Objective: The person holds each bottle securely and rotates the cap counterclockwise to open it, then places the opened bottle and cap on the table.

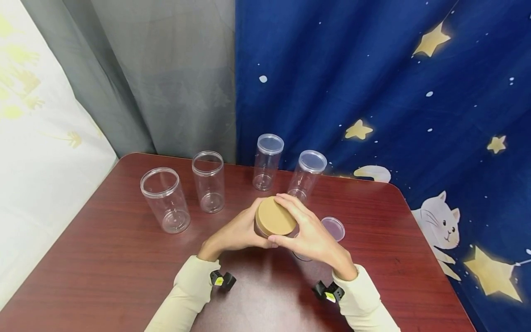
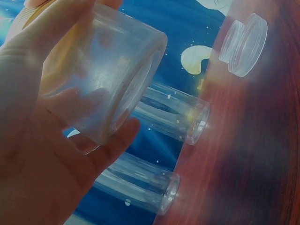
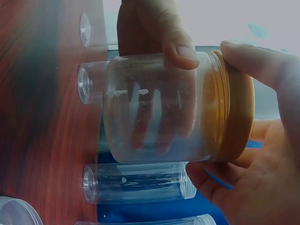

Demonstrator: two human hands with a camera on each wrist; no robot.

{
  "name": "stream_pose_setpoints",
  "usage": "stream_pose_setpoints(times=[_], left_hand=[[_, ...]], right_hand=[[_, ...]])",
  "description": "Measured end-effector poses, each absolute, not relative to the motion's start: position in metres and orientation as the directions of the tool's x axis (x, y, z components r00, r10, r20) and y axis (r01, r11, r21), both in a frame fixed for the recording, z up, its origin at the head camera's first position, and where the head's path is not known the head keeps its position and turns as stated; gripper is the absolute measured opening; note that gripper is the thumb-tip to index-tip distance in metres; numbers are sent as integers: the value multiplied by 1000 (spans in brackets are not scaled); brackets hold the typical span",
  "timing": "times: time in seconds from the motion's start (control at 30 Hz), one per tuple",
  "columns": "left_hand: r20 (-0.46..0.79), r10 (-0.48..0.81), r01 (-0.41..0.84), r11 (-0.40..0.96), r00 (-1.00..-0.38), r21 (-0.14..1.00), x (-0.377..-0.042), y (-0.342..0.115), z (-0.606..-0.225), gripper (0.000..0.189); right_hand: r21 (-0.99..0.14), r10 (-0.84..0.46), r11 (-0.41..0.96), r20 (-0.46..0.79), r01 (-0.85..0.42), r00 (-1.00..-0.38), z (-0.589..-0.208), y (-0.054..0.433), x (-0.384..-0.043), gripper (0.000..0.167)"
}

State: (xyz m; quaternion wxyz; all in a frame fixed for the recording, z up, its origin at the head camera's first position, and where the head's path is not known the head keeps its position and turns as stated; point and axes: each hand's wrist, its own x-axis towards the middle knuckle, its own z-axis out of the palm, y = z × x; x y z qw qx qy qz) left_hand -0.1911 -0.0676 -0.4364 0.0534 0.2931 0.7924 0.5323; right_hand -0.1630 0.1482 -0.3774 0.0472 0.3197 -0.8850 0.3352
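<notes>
A short, wide clear plastic jar (image 3: 154, 108) with a gold screw lid (image 1: 275, 216) is held up over the table between both hands. My left hand (image 1: 240, 233) grips the jar's clear body, its fingers wrapped round the side and thumb along the wall. From the other side, my right hand (image 1: 313, 237) holds the gold lid at its rim, fingers curled over the edge and thumb opposite. The lid sits on the jar's mouth. In the right wrist view, nothing shows inside the jar beyond the left fingers seen through the wall.
Two tall clear jars without lids, a wider one (image 1: 168, 200) and a narrower one (image 1: 210, 186), stand at the left. Behind the hands are two lidded tall jars (image 1: 267, 163) (image 1: 309, 173). Clear lids (image 1: 333, 228) lie on the red-brown table (image 1: 103, 258) by the right hand. Curtains hang behind.
</notes>
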Motion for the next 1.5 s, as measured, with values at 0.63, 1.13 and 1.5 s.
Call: stream_pose_setpoints(times=[0.63, 1.13, 1.5], left_hand=[[262, 437, 401, 264, -860, 877, -192, -62, -439, 99], [229, 423, 377, 312, -877, 872, -190, -60, -438, 93], [242, 443, 398, 304, -863, 866, -189, -63, -436, 94]], right_hand=[[-534, -342, 687, 361, -493, -868, -378, 141, -160, 84], [-438, -356, 737, 396, -515, -846, -381, 136, -157, 80], [-456, -392, 703, 393, -546, -832, -381, 138, -158, 77]])
